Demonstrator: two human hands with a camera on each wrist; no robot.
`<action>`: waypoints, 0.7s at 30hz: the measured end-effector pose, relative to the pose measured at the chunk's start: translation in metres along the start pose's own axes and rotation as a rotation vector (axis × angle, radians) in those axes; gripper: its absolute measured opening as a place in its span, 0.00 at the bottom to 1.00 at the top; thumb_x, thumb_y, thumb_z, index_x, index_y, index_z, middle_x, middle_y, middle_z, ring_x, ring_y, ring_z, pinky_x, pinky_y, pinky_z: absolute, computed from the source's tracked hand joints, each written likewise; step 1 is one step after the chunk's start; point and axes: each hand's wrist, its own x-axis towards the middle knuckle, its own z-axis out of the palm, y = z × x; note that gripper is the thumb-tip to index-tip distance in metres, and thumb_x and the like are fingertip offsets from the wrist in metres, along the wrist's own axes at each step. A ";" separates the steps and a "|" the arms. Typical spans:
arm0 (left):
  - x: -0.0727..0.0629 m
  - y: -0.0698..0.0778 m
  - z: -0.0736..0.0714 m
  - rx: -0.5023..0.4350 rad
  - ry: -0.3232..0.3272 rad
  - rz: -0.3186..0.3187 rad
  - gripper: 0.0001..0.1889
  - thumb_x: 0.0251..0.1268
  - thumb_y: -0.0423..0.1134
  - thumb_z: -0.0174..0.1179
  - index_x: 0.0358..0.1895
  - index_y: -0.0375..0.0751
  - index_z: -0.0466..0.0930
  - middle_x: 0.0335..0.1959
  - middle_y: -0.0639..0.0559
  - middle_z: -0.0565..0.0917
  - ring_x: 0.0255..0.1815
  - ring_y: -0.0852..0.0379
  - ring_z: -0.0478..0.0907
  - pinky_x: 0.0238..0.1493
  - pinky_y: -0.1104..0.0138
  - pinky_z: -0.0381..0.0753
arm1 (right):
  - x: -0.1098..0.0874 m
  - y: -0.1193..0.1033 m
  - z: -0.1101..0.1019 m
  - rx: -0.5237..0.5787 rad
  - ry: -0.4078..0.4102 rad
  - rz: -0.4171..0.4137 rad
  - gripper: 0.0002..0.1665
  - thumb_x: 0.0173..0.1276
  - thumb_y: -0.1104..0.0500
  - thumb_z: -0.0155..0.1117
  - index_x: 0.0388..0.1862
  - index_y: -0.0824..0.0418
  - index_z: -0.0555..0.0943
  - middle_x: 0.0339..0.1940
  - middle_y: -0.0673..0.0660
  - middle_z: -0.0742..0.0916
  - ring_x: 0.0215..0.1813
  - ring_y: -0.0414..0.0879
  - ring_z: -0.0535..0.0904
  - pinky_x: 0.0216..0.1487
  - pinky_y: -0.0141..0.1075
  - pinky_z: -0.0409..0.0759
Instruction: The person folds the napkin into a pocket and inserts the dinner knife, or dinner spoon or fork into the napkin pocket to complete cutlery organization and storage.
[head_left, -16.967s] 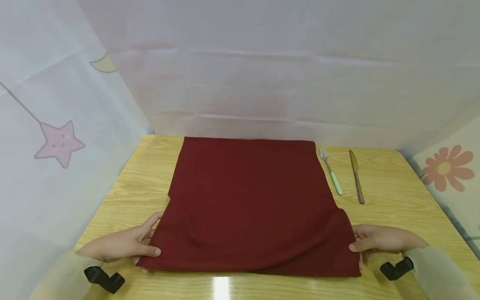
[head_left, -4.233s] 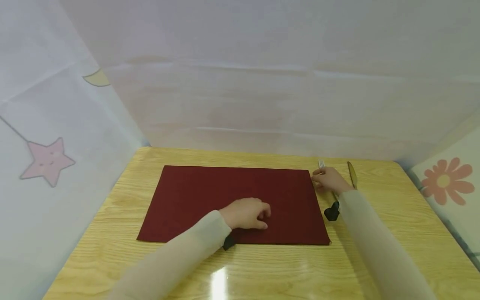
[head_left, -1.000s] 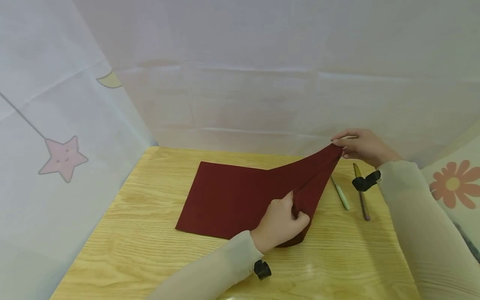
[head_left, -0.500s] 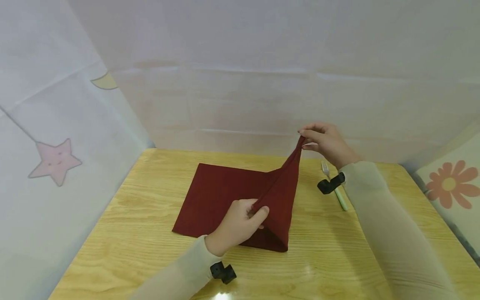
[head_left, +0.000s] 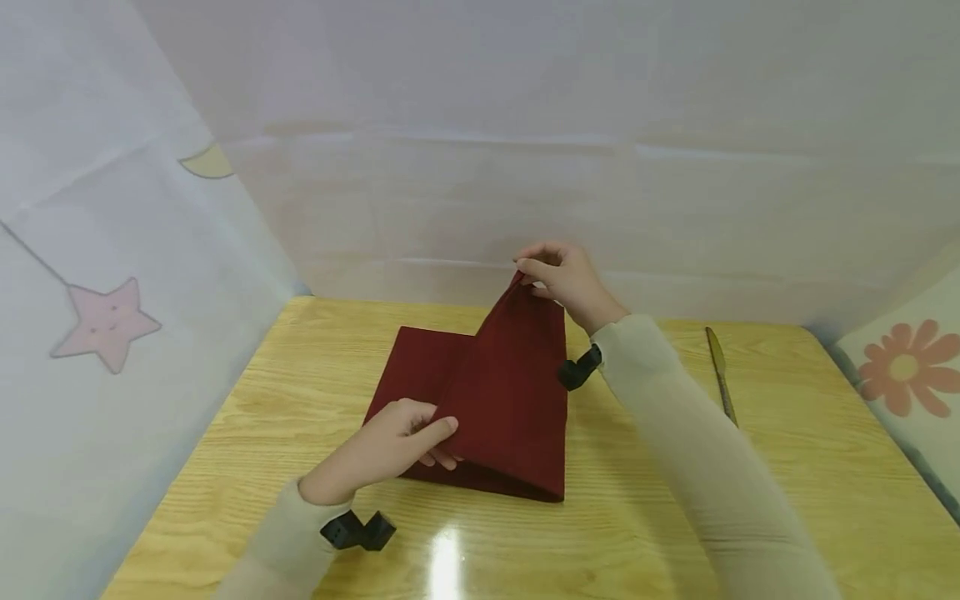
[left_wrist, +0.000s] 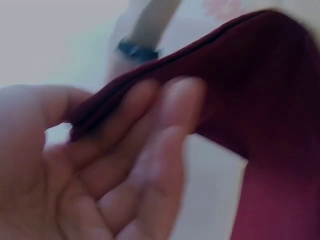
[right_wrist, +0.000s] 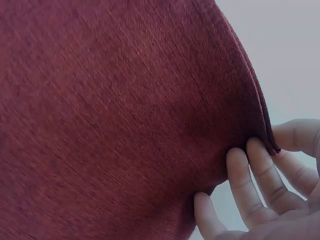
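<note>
A dark red cloth (head_left: 510,383) lies on the wooden table, its right part lifted and folded over toward the left. My right hand (head_left: 566,283) pinches the far corner, which stands raised above the table. Nearer to me, my left hand (head_left: 390,446) pinches the front corner of the same flap between thumb and fingers. In the left wrist view the cloth's layered edge runs between thumb and fingers of the left hand (left_wrist: 115,165), somewhat blurred. The right wrist view shows the cloth's doubled edge (right_wrist: 257,100) held at the fingertips.
A table knife (head_left: 722,375) lies on the right side of the wooden table (head_left: 225,500), its lower end covered by the right sleeve. The fork seen earlier is hidden behind the right arm. Pale printed sheets (head_left: 450,167) stand behind and at both sides.
Earlier the cloth was folded once, front to back. Over the last second both hands have carried its right edge leftward over the rest. The knife shows again, while the fork has gone from sight.
</note>
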 end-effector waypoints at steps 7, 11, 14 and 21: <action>-0.010 -0.009 -0.031 0.077 -0.033 -0.040 0.16 0.84 0.45 0.47 0.39 0.38 0.79 0.40 0.49 0.87 0.39 0.55 0.88 0.40 0.61 0.86 | 0.013 0.010 0.033 0.072 0.035 -0.016 0.13 0.76 0.57 0.64 0.55 0.60 0.84 0.48 0.56 0.83 0.49 0.49 0.82 0.58 0.46 0.80; -0.013 -0.013 -0.043 0.175 -0.047 -0.099 0.17 0.82 0.43 0.51 0.31 0.40 0.76 0.30 0.51 0.85 0.31 0.55 0.83 0.33 0.67 0.80 | 0.021 0.018 0.046 0.088 0.082 -0.020 0.11 0.76 0.59 0.63 0.53 0.60 0.85 0.44 0.55 0.83 0.45 0.48 0.82 0.52 0.43 0.82; -0.016 -0.016 -0.050 0.199 -0.098 -0.121 0.18 0.80 0.42 0.52 0.27 0.41 0.78 0.25 0.51 0.84 0.24 0.55 0.77 0.28 0.68 0.75 | 0.025 0.026 0.054 0.093 0.090 -0.005 0.10 0.76 0.59 0.63 0.51 0.58 0.85 0.44 0.55 0.84 0.44 0.48 0.82 0.51 0.42 0.82; -0.024 -0.025 -0.058 0.110 -0.250 -0.189 0.22 0.81 0.39 0.49 0.24 0.34 0.81 0.27 0.47 0.86 0.25 0.56 0.77 0.31 0.68 0.77 | 0.032 0.045 0.079 0.094 0.020 -0.017 0.10 0.76 0.58 0.64 0.52 0.57 0.86 0.48 0.55 0.84 0.48 0.49 0.82 0.54 0.43 0.81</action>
